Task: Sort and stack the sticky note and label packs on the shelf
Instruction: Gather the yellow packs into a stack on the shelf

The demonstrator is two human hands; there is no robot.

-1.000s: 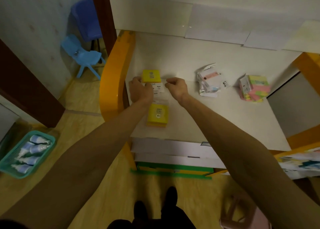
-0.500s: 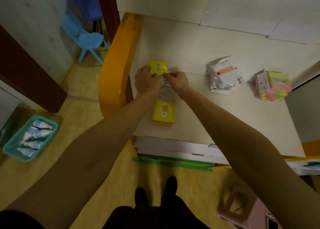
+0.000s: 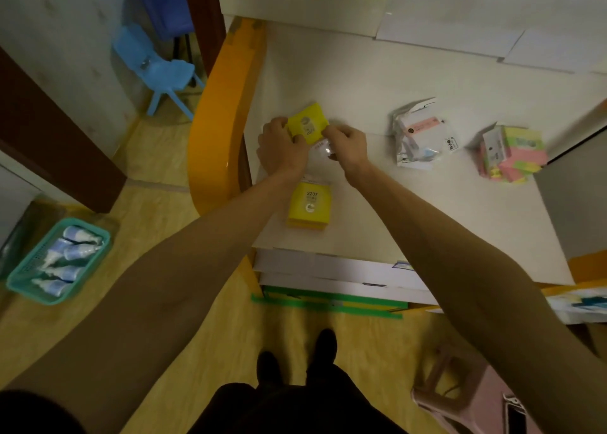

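Note:
A yellow sticky note pack [image 3: 308,126] in clear wrapping is tilted between both hands at the left of the white shelf top [image 3: 377,82]. My left hand [image 3: 281,147] grips its left edge and my right hand [image 3: 346,146] pinches its lower right edge and wrapper. A second yellow pack [image 3: 310,207] marked 2207 lies flat just nearer, below my wrists. To the right lie a heap of white label packs [image 3: 422,139] and a stack of pink and green sticky note packs [image 3: 512,152].
An orange curved side panel [image 3: 220,131] bounds the shelf on the left. A blue child's chair [image 3: 164,72] stands beyond it. A teal basket [image 3: 56,259] of bottles sits on the floor at left, a pink stool [image 3: 473,397] at lower right.
The far yellow pack has been lifted and tilted between my hands, which have closed in on it. The camera has shifted slightly.

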